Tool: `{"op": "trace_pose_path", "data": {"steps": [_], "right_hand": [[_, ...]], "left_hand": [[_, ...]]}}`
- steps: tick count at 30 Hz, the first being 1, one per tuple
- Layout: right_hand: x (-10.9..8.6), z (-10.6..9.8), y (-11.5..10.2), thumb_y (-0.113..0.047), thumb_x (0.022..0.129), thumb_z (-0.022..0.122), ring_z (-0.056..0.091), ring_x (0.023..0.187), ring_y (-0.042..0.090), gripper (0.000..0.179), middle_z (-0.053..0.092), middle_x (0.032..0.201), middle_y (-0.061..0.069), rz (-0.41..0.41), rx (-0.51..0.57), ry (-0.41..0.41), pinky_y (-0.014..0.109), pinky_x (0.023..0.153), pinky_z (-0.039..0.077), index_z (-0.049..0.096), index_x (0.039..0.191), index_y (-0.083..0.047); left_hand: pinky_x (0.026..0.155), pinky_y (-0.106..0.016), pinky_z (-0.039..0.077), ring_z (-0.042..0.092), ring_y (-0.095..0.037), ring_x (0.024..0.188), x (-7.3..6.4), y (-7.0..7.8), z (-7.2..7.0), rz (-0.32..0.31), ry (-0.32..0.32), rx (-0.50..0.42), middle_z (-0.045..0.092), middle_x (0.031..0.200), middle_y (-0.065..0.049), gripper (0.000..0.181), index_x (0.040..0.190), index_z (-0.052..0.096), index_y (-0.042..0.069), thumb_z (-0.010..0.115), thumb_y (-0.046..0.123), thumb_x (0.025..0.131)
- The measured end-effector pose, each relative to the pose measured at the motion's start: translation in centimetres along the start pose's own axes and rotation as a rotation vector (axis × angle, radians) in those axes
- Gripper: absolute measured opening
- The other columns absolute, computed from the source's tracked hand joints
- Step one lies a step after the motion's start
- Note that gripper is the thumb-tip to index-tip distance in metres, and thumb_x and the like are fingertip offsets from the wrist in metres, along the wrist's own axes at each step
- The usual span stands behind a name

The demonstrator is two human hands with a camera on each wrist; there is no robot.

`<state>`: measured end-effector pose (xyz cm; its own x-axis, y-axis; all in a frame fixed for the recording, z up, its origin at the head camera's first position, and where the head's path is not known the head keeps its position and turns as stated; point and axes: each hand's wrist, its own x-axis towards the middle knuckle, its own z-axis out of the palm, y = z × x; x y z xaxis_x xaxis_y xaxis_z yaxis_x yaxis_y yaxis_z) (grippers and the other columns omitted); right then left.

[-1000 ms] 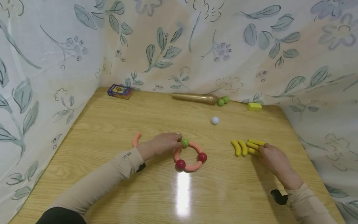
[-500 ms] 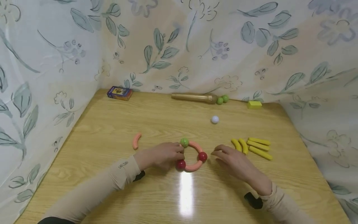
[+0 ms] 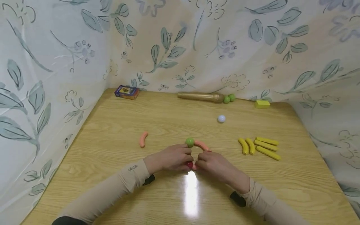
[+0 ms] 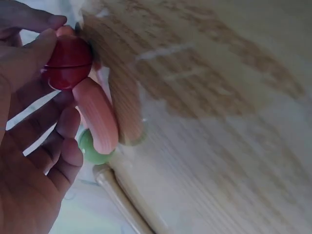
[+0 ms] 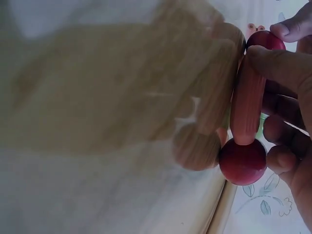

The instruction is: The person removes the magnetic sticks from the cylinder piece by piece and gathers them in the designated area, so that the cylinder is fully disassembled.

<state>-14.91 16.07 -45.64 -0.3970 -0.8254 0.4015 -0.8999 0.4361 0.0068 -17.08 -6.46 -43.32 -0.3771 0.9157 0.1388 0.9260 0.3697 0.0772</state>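
Observation:
A ring of curved pink rods (image 3: 201,144) joined by balls lies at the table's middle, its near side covered by both hands. At its far left is a green ball (image 3: 189,142). My left hand (image 3: 172,157) holds the near-left red ball (image 4: 68,63), thumb on it. My right hand (image 3: 217,165) pinches the near pink rod (image 5: 247,105) beside that ball, thumb on the rod. Another red ball (image 5: 243,162) sits at this rod's other end, mostly hidden under the right hand in the head view.
A loose curved pink rod (image 3: 143,139) lies left. Right are several yellow rods (image 3: 265,144), curved and straight. Behind are a white ball (image 3: 221,118), a gold microphone (image 3: 200,97), two green balls (image 3: 229,98), a yellow block (image 3: 262,104) and a small box (image 3: 127,92). Patterned cloth hangs behind.
My right hand has left the yellow rods, come left to the ring, and now pinches its near pink rod. My left hand has shifted nearer along the ring's left side to the red ball.

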Motion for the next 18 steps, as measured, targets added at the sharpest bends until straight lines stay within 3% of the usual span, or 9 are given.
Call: {"op": "trace_pose_path", "data": {"steps": [10,18], "right_hand": [[-0.24,-0.11,0.07,-0.025,0.081,0.078,0.051,0.065,0.005,0.017,0.058,0.074,-0.008,-0.002,-0.011,-0.02,0.021,0.061,0.046,0.066,0.074,-0.015],[-0.98,-0.95,0.67,-0.025,0.084,0.076,0.054,0.069,0.003,0.011,0.06,0.079,-0.007,0.034,0.011,-0.07,0.02,0.061,0.049,0.07,0.081,-0.016]], "left_hand": [[0.069,-0.019,0.039,0.045,-0.009,0.075,0.3,0.15,0.12,0.017,0.01,-0.07,0.057,0.076,0.006,0.014,0.08,0.066,0.017,0.07,0.028,0.087],[0.069,-0.021,0.041,0.043,-0.008,0.071,0.01,-0.32,-0.23,0.009,-0.048,-0.031,0.057,0.081,0.002,0.013,0.087,0.067,0.014,0.07,0.027,0.089]]}}
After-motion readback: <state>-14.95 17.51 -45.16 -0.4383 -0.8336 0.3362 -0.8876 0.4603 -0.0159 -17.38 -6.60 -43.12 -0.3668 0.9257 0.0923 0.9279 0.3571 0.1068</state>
